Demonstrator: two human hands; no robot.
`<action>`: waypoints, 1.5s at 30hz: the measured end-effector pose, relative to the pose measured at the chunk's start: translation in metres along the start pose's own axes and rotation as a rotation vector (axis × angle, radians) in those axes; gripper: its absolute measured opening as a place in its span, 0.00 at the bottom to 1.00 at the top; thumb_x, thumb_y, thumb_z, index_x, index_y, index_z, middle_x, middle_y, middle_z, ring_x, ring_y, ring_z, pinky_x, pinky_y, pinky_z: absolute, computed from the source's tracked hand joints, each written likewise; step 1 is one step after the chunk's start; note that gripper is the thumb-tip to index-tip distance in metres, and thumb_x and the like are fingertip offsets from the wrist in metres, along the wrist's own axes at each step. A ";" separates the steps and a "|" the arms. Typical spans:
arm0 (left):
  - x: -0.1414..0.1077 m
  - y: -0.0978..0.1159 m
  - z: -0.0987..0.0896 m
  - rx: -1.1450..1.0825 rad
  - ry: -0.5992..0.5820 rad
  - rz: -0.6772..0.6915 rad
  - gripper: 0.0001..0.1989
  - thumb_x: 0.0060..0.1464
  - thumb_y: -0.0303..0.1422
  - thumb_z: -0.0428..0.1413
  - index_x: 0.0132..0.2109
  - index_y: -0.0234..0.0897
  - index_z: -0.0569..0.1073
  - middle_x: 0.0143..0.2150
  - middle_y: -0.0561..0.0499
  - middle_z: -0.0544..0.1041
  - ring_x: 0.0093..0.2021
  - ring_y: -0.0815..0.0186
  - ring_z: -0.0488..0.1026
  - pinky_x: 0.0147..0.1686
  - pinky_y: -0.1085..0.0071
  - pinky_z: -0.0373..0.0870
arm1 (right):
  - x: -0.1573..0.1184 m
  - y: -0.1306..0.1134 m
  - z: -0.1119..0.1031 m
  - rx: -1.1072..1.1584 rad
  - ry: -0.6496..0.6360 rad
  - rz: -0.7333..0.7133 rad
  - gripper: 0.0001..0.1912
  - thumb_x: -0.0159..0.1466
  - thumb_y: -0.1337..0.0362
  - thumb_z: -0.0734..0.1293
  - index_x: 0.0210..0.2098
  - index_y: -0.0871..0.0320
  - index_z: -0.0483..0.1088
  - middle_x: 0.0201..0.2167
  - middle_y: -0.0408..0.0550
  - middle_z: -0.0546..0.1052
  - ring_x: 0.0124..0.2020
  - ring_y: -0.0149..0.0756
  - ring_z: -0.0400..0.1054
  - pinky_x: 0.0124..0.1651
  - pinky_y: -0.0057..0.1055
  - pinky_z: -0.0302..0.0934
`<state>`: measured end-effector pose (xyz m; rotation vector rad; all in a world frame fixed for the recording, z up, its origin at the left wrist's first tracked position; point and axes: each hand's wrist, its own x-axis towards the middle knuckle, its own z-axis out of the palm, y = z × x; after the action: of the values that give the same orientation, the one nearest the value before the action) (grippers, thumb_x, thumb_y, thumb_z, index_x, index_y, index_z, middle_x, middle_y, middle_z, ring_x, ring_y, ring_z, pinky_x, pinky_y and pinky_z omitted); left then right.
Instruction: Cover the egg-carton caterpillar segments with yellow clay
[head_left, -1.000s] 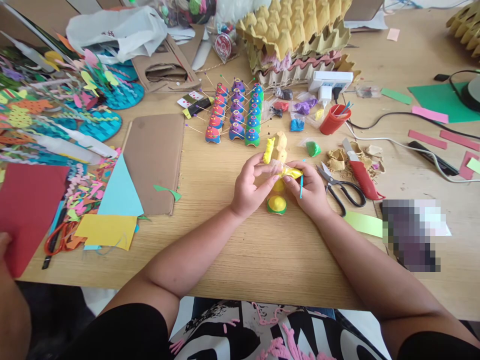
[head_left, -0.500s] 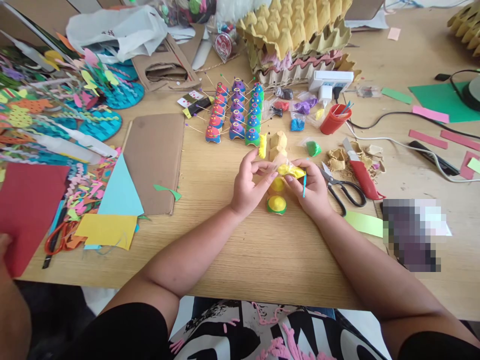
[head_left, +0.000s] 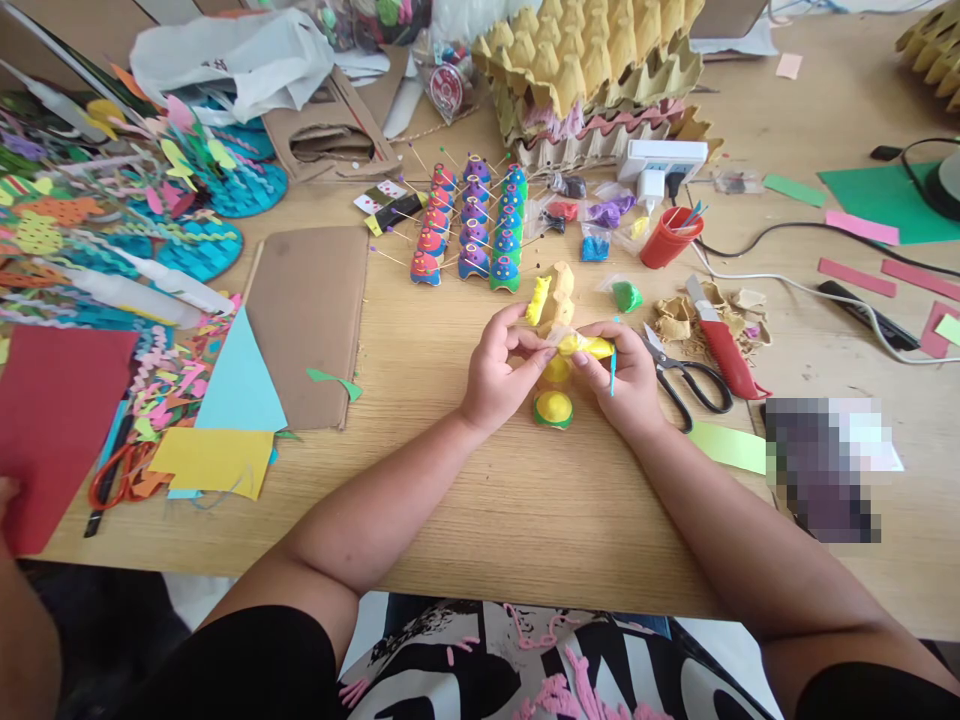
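My left hand (head_left: 501,372) pinches the clear plastic end of a small bag of yellow clay (head_left: 589,346). The bag's clay-filled end is gripped by my right hand (head_left: 624,375), which also has a thin blue stick (head_left: 613,372) between its fingers. Under and beyond the bag lies a strip of egg carton (head_left: 559,285), bare at the far end. Its nearest bump (head_left: 553,408) is coated in yellow with a green lower edge; my hands partly hide the middle. A loose piece of yellow clay (head_left: 537,300) is just beyond my left fingers.
Three painted egg-carton caterpillars (head_left: 474,220) stand beyond my hands. Scissors (head_left: 694,385), a red-handled knife (head_left: 724,345) and a red cup (head_left: 670,238) are to the right. Cardboard (head_left: 307,325) lies left. Another person's hand (head_left: 7,500) touches red paper (head_left: 71,430).
The bare end of the egg-carton strip has swung slightly right, and the loose yellow piece has shifted right and tilted. The bag and blue stick have moved a little right in my hands.
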<state>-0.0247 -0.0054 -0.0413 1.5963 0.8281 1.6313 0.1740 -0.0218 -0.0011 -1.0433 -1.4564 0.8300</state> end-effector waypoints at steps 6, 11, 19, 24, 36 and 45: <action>0.001 0.003 0.001 -0.026 -0.033 0.036 0.30 0.77 0.49 0.70 0.74 0.48 0.69 0.44 0.56 0.89 0.42 0.69 0.89 0.47 0.72 0.82 | -0.001 -0.001 0.000 -0.059 0.025 -0.046 0.28 0.68 0.32 0.83 0.46 0.48 0.82 0.42 0.47 0.88 0.42 0.44 0.82 0.48 0.43 0.80; 0.002 0.002 0.001 -0.027 -0.035 0.071 0.34 0.78 0.48 0.69 0.79 0.49 0.66 0.48 0.55 0.89 0.47 0.68 0.89 0.51 0.70 0.83 | -0.002 -0.001 0.000 -0.101 -0.021 -0.116 0.26 0.69 0.34 0.83 0.45 0.49 0.81 0.42 0.47 0.88 0.42 0.44 0.83 0.49 0.42 0.79; 0.002 0.004 0.001 -0.001 -0.008 0.030 0.31 0.77 0.50 0.69 0.76 0.46 0.69 0.41 0.58 0.87 0.42 0.69 0.88 0.49 0.70 0.83 | -0.002 -0.001 0.000 -0.101 -0.049 -0.112 0.26 0.69 0.34 0.83 0.42 0.49 0.81 0.40 0.47 0.88 0.41 0.43 0.82 0.48 0.41 0.78; 0.002 0.006 0.001 -0.026 -0.018 -0.022 0.34 0.76 0.53 0.69 0.76 0.46 0.68 0.40 0.58 0.86 0.41 0.69 0.87 0.47 0.70 0.82 | -0.003 -0.004 0.000 -0.109 -0.045 -0.061 0.28 0.67 0.32 0.83 0.43 0.49 0.82 0.40 0.47 0.89 0.38 0.42 0.81 0.43 0.40 0.77; 0.001 0.007 0.001 -0.092 -0.017 -0.105 0.38 0.73 0.57 0.71 0.76 0.47 0.66 0.46 0.54 0.89 0.47 0.66 0.89 0.53 0.67 0.85 | -0.003 -0.012 0.001 -0.107 -0.084 -0.046 0.28 0.68 0.32 0.83 0.43 0.49 0.81 0.38 0.46 0.87 0.37 0.41 0.79 0.43 0.40 0.77; 0.004 0.010 0.001 -0.077 -0.019 -0.127 0.39 0.73 0.58 0.70 0.78 0.46 0.68 0.38 0.58 0.85 0.42 0.67 0.87 0.50 0.68 0.84 | -0.003 -0.014 0.002 -0.111 -0.102 -0.022 0.29 0.67 0.31 0.83 0.40 0.50 0.79 0.34 0.45 0.84 0.33 0.40 0.75 0.39 0.39 0.73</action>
<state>-0.0246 -0.0078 -0.0306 1.4744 0.8297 1.5377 0.1699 -0.0295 0.0100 -1.0791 -1.6128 0.8045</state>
